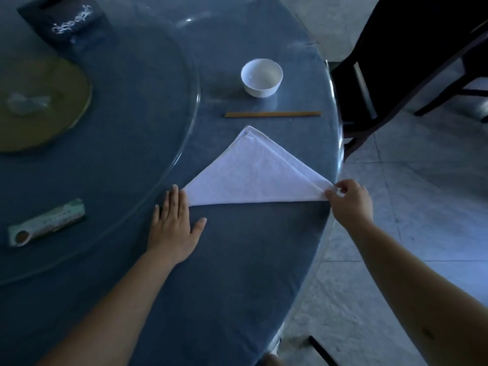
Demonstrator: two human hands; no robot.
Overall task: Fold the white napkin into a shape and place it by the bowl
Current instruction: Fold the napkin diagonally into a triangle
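Left hand point(175, 228) flat, released; right hand point(348, 199) pinching napkin point(253, 175) corner (table point(237, 260) edge adjacent).

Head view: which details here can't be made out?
- Right hand grip: the fingers cover the white napkin corner, so which layers are pinched is hidden.
- Green packet: print blurred and too small.
- Dark box: cut off by the top edge.
- Clear object on the yellow disc: blurred, unidentifiable.

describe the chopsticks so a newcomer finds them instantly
On the round blue-clothed table under glass, find the small white ceramic bowl near the right edge. Just nearer the camera lies the pair of tan wooden chopsticks, flat, between bowl and folded white napkin: the only thin straight sticks.
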